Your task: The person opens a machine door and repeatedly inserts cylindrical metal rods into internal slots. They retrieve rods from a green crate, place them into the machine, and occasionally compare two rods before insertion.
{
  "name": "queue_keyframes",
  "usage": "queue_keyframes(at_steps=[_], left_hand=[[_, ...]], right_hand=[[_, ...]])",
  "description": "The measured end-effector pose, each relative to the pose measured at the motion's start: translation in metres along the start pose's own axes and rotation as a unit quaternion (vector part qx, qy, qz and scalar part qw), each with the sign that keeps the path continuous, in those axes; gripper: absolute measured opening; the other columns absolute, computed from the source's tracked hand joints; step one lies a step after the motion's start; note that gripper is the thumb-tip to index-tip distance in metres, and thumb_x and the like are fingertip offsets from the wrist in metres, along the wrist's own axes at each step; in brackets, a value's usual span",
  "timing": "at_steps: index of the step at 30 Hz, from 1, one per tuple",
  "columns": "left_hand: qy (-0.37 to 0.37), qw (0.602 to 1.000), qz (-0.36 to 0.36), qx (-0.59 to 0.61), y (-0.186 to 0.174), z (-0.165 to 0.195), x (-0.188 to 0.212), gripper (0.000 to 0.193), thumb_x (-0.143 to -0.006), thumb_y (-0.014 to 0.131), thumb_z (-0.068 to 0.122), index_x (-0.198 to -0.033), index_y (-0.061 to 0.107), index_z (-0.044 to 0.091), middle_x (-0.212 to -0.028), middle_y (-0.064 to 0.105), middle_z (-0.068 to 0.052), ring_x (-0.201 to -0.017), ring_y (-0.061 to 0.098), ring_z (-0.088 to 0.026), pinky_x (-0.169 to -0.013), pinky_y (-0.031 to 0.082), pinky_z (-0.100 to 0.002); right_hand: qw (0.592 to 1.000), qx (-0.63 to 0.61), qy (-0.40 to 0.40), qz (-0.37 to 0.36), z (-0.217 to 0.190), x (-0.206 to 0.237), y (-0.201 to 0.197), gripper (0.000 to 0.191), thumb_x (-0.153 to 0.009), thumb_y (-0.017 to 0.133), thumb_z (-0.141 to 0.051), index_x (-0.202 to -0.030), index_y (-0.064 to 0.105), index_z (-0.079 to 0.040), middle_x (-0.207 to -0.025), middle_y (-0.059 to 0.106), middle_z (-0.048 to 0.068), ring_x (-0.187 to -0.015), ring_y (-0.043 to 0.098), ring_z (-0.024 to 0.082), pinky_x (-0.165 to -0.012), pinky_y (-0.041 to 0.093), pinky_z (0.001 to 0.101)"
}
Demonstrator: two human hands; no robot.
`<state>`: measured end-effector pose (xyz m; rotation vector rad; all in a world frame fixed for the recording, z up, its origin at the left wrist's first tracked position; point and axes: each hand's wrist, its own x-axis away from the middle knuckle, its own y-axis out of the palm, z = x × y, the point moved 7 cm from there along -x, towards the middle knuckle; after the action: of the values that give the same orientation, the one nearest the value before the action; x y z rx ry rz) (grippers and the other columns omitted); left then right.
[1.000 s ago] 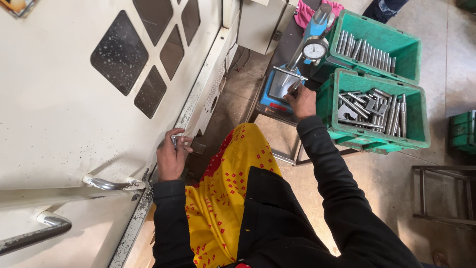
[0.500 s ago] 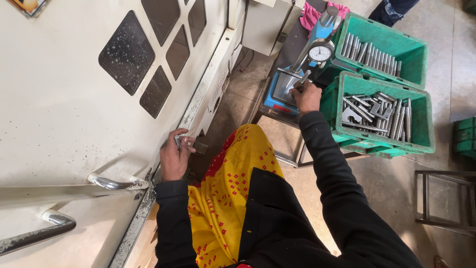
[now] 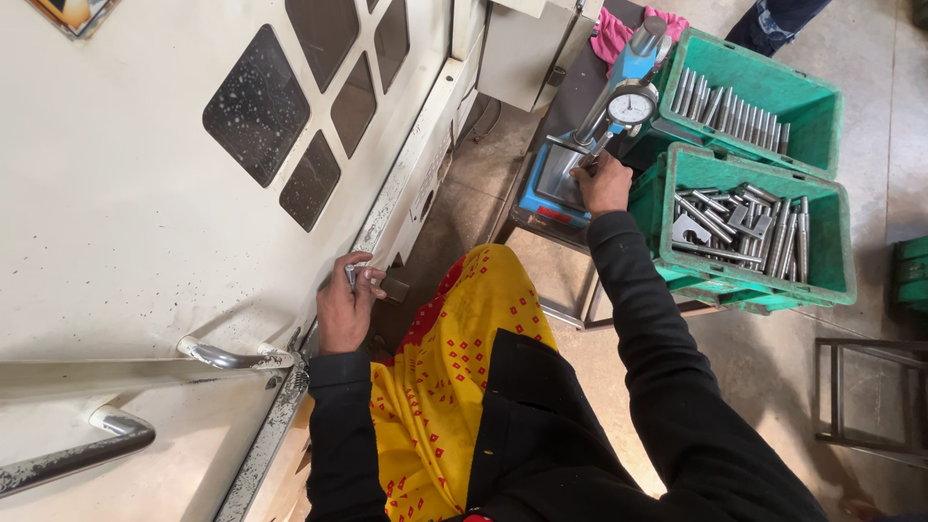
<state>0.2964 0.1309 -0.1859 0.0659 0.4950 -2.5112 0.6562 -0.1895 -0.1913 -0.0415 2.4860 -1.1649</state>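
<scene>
My right hand (image 3: 603,182) reaches out to a blue dial-gauge stand (image 3: 547,193) and holds a small metal part on its plate, under the round dial gauge (image 3: 632,105). My left hand (image 3: 344,302) rests at the edge of a white machine door (image 3: 145,232), fingers closed around a short metal pin (image 3: 351,275). Both arms wear black sleeves, and yellow patterned cloth hangs between them.
Two green crates hold several metal pins: the near crate (image 3: 831,253) beside my right forearm, the far crate (image 3: 808,101) behind the gauge. Chrome door handles (image 3: 227,358) sit lower left. A pink rag (image 3: 611,35) lies behind the stand. Another person's leg (image 3: 773,21) shows top right.
My right hand has shifted slightly on the gauge plate with the part. My left hand stays at the machine door holding the pin. The view moved a little.
</scene>
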Motion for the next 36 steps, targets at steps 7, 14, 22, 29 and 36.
queue_keyframes(at_steps=[7,14,22,29,36], left_hand=[[-0.004,1.0,0.0,0.002,0.0,-0.001,0.001,0.021,-0.108,0.051,0.013,-0.127,0.056,0.004,-0.094,0.075,-0.013,-0.074,0.073,-0.015,-0.07,0.059,-0.03],[-0.01,1.0,0.005,0.009,-0.002,0.002,0.0,0.021,-0.108,0.051,0.014,-0.126,0.056,0.004,-0.092,0.075,-0.013,-0.072,0.073,-0.015,-0.068,0.058,-0.03],[-0.008,1.0,0.009,0.017,-0.005,0.009,-0.001,0.023,-0.107,0.052,0.017,-0.123,0.058,0.002,-0.091,0.076,-0.013,-0.069,0.073,-0.015,-0.067,0.057,-0.03],[-0.001,0.999,0.019,0.035,-0.008,0.022,0.003,0.024,-0.109,0.052,0.02,-0.121,0.06,0.001,-0.093,0.074,-0.014,-0.071,0.07,-0.016,-0.068,0.056,-0.03],[0.017,1.0,0.009,-0.001,-0.003,0.019,0.009,0.028,-0.108,0.052,0.022,-0.121,0.06,-0.002,-0.093,0.074,-0.014,-0.07,0.068,-0.015,-0.068,0.054,-0.03]], right_hand=[[1.0,0.003,-0.001,0.001,-0.004,-0.001,-0.001,0.027,-0.075,0.091,-0.017,-0.088,0.071,-0.004,-0.079,0.075,0.013,-0.073,0.074,0.03,-0.071,0.057,0.04],[1.0,-0.02,0.001,0.004,-0.004,0.001,-0.001,0.025,-0.077,0.089,-0.016,-0.091,0.072,-0.004,-0.081,0.075,0.013,-0.075,0.075,0.028,-0.073,0.058,0.038],[0.995,-0.078,-0.054,0.036,-0.007,0.002,-0.005,0.045,-0.074,0.09,-0.02,-0.107,0.068,0.001,-0.093,0.074,0.016,-0.078,0.074,0.026,-0.07,0.057,0.0377],[0.974,-0.186,0.059,-0.115,0.001,0.037,0.008,0.023,-0.101,0.072,-0.024,-0.11,0.07,-0.002,-0.097,0.076,0.015,-0.084,0.076,0.02,-0.077,0.06,0.0313],[0.642,-0.733,0.216,0.062,0.046,0.088,-0.028,0.018,-0.108,0.058,-0.016,-0.111,0.06,0.002,-0.105,0.071,0.016,-0.086,0.072,0.021,-0.079,0.063,0.0325]])
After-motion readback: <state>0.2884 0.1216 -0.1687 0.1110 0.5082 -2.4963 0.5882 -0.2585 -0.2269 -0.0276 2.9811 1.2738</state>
